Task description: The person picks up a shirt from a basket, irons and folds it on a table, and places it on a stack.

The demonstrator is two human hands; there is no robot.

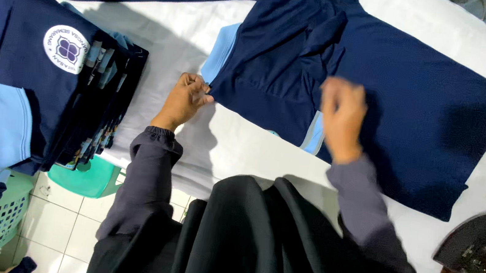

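Pinching the near edge of a navy shirt between thumb and fingers, the left hand holds it on the white padded table.
The right hand is blurred above the cloth, its grip unreadable. One sleeve looks folded in, the body not yet; finished shirts form a stack at left. The shirt's collar end is cut off.
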